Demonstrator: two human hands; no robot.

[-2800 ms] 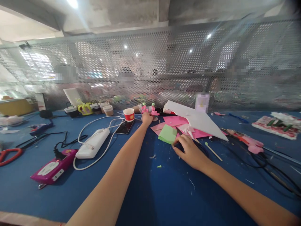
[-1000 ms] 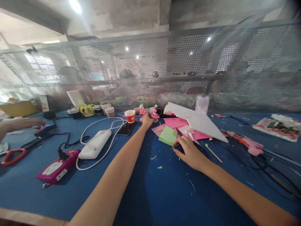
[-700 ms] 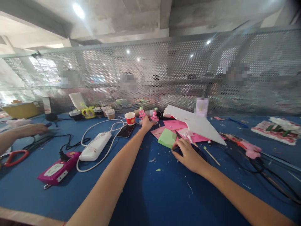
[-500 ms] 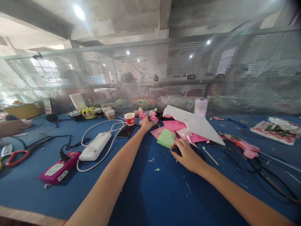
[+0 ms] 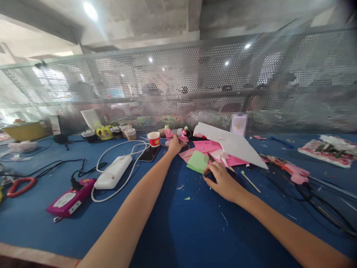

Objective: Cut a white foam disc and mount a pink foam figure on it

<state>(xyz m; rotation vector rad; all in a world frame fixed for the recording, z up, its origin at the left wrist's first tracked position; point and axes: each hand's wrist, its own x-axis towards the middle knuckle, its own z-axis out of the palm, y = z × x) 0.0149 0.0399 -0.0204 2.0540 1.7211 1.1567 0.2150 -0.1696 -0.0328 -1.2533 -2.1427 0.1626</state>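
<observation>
My left hand (image 5: pixel 175 145) reaches to the back of the blue table, between two small pink tiered ornaments with green tops. Its fingers and thumb are closed at the base of the right ornament (image 5: pixel 184 134); the fingertips are partly hidden. The left ornament (image 5: pixel 167 133) stands just beside the fingers. My right hand (image 5: pixel 221 181) rests on the table with fingers and thumb curled round something dark that I cannot make out. Just beyond its fingertips lie a light green sheet (image 5: pixel 198 161) and pink sheets (image 5: pixel 206 146). A white board (image 5: pixel 237 145) lies tilted over the pink sheets.
A red paper cup (image 5: pixel 153 139) and a phone (image 5: pixel 150 153) lie left of my left hand. Further left are a white power bank (image 5: pixel 113 173) with a looped cable and a magenta power strip (image 5: pixel 71 198). On the right lies a pink glue gun (image 5: pixel 299 174). A perforated screen (image 5: pixel 173 89) stands behind.
My left hand has shifted slightly to the right beside the ornaments. Another person's hand at the far left has left the view. My right hand has barely moved.
</observation>
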